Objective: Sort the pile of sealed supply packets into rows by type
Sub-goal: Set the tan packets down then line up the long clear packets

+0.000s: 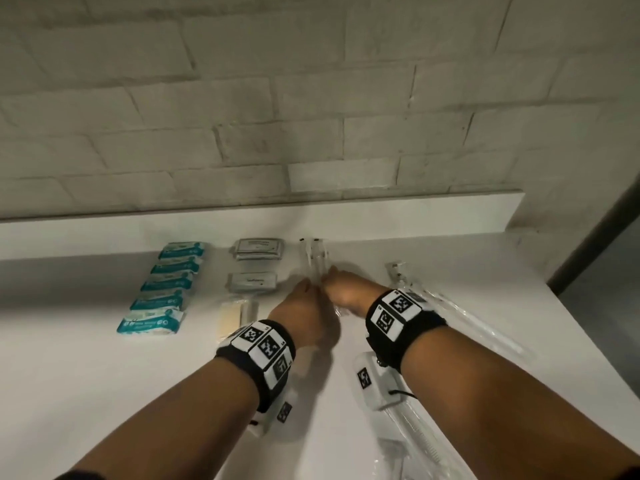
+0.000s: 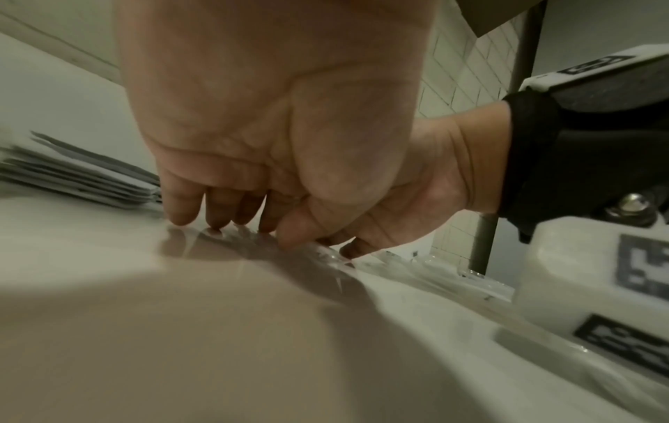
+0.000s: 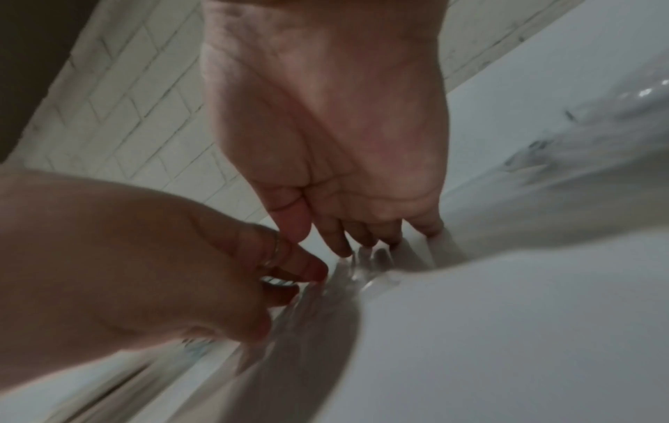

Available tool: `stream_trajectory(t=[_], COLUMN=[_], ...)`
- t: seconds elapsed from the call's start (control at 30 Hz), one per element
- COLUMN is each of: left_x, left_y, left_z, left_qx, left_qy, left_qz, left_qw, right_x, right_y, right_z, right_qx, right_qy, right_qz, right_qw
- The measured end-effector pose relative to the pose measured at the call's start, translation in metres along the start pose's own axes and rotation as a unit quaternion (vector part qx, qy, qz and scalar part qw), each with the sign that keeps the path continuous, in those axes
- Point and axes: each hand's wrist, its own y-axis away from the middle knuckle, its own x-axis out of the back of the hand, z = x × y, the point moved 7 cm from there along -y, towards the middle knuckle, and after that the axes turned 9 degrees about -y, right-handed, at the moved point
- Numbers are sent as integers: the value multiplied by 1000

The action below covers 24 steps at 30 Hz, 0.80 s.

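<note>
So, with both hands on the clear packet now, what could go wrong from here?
1. The clear packet is glossy film; the left hand and right hand touch it only with their fingertips, so it may slide crooked.
2. The grey packet stacks lie close on the left; the left hand could nudge them.
3. Long clear packets lie under the right forearm, which may drag them.

Head view high, facing down; 2 wrist views close, low; all share hands [image 1: 322, 299].
</note>
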Motion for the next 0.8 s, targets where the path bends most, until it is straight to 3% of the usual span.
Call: stream_trajectory(t=[0.07,0.13,0.27,0.37,0.5,0.63,0.7,0.8], left_x=[-6,-5,-17,-20,-25,-23,-22,-18], left_y=[-1,-10,-21,-22,-26,-23,-21,-16], left_z=[-4,0,10,10,11,13,13,15], left_qx=[32,-3,-53,-54,-53,-55,-55,-55], left_qy=[26,25,-53,-68,-70,-60,-48,-47], left_qz=[-40,-16,-71,-78,-74,-62,-67,-66], left_qw=[998,1000,995,993,993,995,995,995], right_x=[12,36,108,145,130,108,108,117], right_y=[5,13,29,43,63,70,70,60], right_z=[0,-5,15,46,88,99,94,68], right_qx=[13,37,11,-58,-149,-127,-128,-108], right_qy=[-19,-54,-81,63,278,402,389,278], right_qz=[-19,-12,76,96,-3,21,17,30], right_qw=[1000,998,994,992,949,906,912,954])
